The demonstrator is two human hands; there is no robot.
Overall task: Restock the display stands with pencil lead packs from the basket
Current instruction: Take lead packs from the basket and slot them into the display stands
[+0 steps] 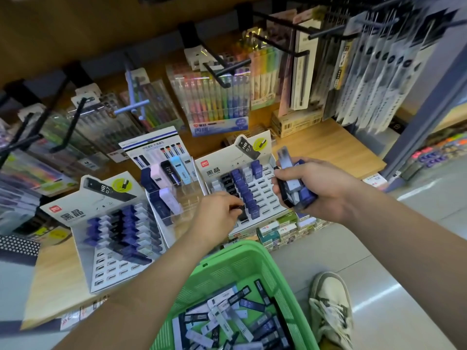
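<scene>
Head view showed the left hand [219, 210], the nearer one to the display stand [271, 198], its grip pinched on a black lead pack [242, 212] at the black column's lowest slot, while the right hand [321, 190], grip clamped round a bundle of packs [293, 190], hovered at the stand's right edge.

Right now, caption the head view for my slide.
Left hand pinches a black lead pack at the rightmost display stand; right hand grips a bundle of packs, green basket below.
</scene>
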